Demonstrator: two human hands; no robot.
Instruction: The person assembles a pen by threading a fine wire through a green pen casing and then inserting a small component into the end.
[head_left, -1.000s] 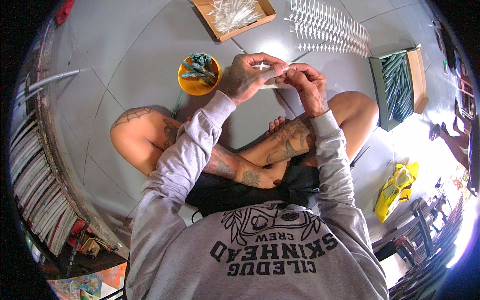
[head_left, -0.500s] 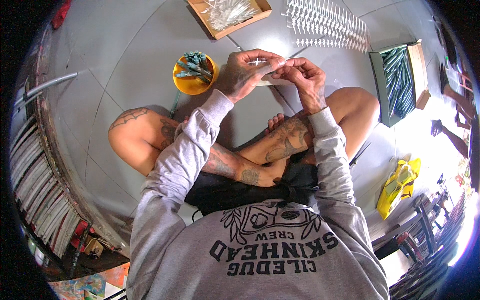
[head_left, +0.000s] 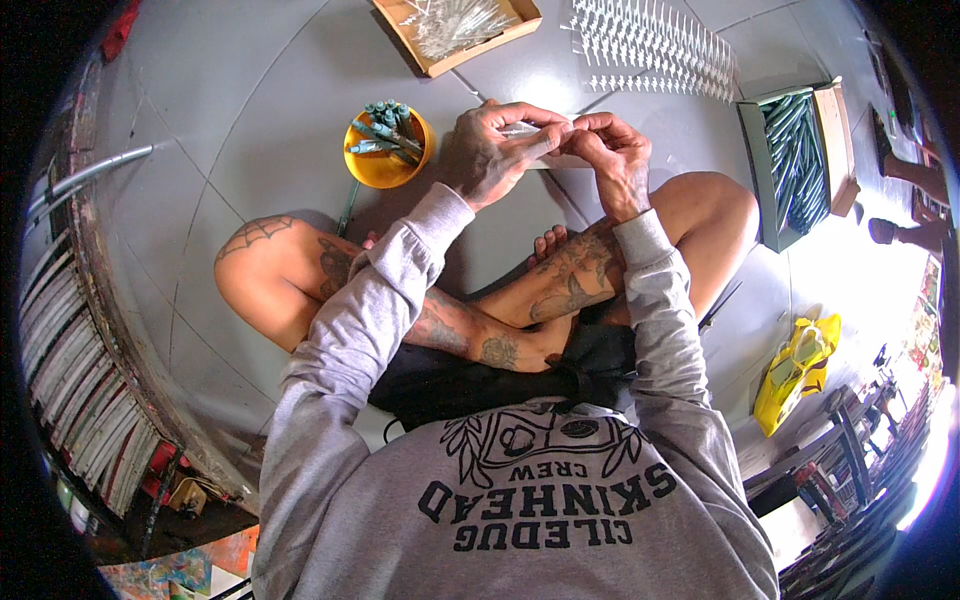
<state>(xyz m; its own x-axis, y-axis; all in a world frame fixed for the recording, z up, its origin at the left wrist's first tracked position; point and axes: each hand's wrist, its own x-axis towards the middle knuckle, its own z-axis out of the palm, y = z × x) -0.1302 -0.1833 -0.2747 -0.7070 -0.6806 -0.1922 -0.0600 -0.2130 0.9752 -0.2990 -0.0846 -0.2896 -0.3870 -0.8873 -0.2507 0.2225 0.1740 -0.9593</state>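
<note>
My left hand (head_left: 495,150) and my right hand (head_left: 612,155) meet above the floor in front of my crossed legs. Their fingertips pinch together on a thin whitish piece (head_left: 521,129); its exact kind is hidden by the fingers. A pale flat strip (head_left: 570,162) shows just beneath the fingers, and I cannot tell whether it is held or lies lower down. Left of my left hand stands a round yellow tub (head_left: 357,160) with several teal pen-like sticks (head_left: 390,128) upright or leaning in it.
A shallow cardboard box (head_left: 434,68) of clear thin pieces lies at the far side. Rows of small white pieces (head_left: 655,50) cover the floor beside it. Rightward, a green box (head_left: 765,170) holds many dark green sticks. A yellow bag (head_left: 798,375) lies nearer right; a slatted rack (head_left: 85,360) stands left.
Both hands stay together in nearly the same place, with slight shifts of the fingers and the left wrist. At the far right, another person's legs have moved.
</note>
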